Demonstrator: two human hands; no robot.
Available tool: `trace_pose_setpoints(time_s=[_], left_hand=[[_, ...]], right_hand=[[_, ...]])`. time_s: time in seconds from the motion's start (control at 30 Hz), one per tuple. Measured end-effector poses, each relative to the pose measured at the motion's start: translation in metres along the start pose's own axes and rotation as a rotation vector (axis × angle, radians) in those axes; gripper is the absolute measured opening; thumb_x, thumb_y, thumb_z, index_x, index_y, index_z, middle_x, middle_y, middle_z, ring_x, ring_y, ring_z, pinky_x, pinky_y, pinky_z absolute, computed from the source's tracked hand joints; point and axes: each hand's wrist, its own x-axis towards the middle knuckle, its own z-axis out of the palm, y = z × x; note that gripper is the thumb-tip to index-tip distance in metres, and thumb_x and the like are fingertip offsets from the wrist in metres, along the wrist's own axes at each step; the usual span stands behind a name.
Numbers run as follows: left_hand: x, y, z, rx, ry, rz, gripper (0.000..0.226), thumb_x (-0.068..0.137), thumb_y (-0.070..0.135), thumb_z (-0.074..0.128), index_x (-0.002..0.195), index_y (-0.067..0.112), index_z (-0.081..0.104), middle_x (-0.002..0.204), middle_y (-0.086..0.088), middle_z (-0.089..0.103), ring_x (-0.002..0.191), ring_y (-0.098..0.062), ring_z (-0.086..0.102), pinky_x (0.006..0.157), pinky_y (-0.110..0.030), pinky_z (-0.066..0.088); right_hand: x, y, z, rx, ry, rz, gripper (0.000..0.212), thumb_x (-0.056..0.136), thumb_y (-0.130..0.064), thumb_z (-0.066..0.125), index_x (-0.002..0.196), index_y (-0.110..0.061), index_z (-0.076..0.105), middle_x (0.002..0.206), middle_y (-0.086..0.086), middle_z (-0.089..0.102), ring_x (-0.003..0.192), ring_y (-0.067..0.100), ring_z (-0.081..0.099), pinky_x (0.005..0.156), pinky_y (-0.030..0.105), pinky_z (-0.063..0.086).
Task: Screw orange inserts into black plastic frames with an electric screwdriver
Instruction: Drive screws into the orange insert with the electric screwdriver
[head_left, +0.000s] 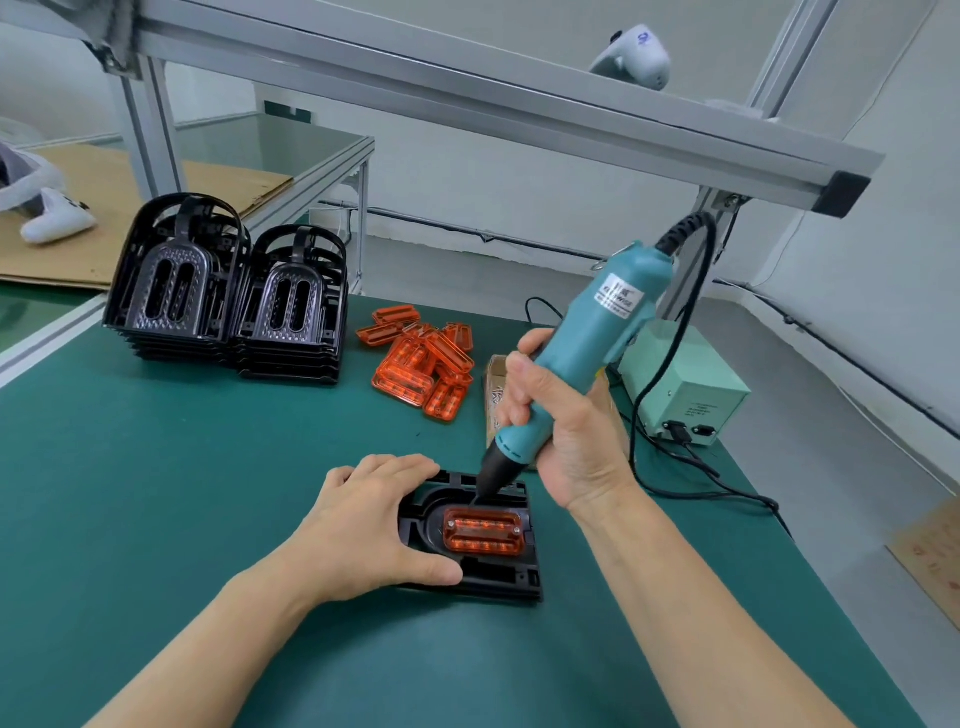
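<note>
A big green mat (156, 493) covers the work table. Above it runs a grey metal beam (467, 88). At the back left of the mat stand two stacks of black frames (228, 291), side by side and touching. To the right of the stacks lies a pile of orange inserts (423, 364). At the far right sits a pale green power box (685, 384), and a black cord (675, 467) loops from it across the mat.

Near the front, in the middle, one black frame (498, 571) lies flat on the mat. An orange insert (482, 531) sits inside it, with a small screw showing at its left end and its right end.

The left hand (374, 525) rests on the left side of the frame. Its fingers curve over the far edge and its thumb presses the near edge, so it holds the frame in place.

The right hand (566, 431) is wrapped tight around a teal electric screwdriver (576, 348). The tool leans up and to the right. Its black tip points down at the frame, just at the top edge of the insert.
</note>
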Motion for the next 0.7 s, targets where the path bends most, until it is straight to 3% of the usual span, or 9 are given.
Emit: trace_pose_setpoints(time_s=[0.23,0.37,0.47,0.57,0.7], left_hand=[[0.0,-0.002,0.0,0.04,0.003,0.013,0.114,0.043,0.088,0.046,0.144,0.038,0.029,0.145,0.025,0.029,0.133,0.003,0.018,0.106,-0.021,0.004],[-0.001,-0.001,0.0,0.074,-0.014,0.0,0.115,0.043,0.09,0.042,0.145,0.038,0.026,0.148,0.025,0.024,0.136,0.001,0.015,0.113,-0.027,0.0],[-0.001,0.001,-0.002,0.115,-0.049,-0.014,0.113,0.049,0.089,0.047,0.146,0.038,0.022,0.151,0.023,0.021,0.14,-0.001,0.01,0.117,-0.036,-0.004],[0.0,0.002,-0.003,0.209,-0.078,-0.015,0.109,0.058,0.086,0.051,0.148,0.036,0.017,0.154,0.022,0.016,0.142,-0.001,0.003,0.117,-0.039,-0.008],[0.003,0.004,-0.003,0.271,-0.114,-0.022,0.109,0.063,0.085,0.051,0.15,0.033,0.012,0.156,0.019,0.01,0.144,-0.001,-0.003,0.117,-0.041,-0.011]], right_hand=[[-0.003,-0.024,-0.017,-0.094,0.205,-0.062,0.019,0.081,-0.018,0.075,0.082,-0.017,0.056,0.062,-0.004,0.049,0.048,0.011,0.044,0.051,0.025,0.043],[-0.008,-0.046,-0.038,-0.213,0.429,-0.053,0.032,0.07,-0.037,0.076,0.084,-0.017,0.054,0.058,-0.005,0.05,0.047,0.01,0.046,0.047,0.023,0.044],[-0.015,-0.061,-0.061,-0.296,0.587,-0.025,0.03,0.076,-0.038,0.075,0.08,-0.018,0.053,0.054,-0.005,0.051,0.043,0.008,0.046,0.043,0.021,0.043],[-0.026,-0.075,-0.089,-0.413,0.692,0.04,0.03,0.084,-0.039,0.071,0.075,-0.02,0.051,0.05,-0.006,0.052,0.041,0.008,0.047,0.043,0.022,0.043],[-0.046,-0.09,-0.125,-0.54,0.759,0.198,0.035,0.081,-0.05,0.069,0.082,-0.018,0.054,0.057,-0.002,0.054,0.042,0.009,0.05,0.049,0.027,0.046]])
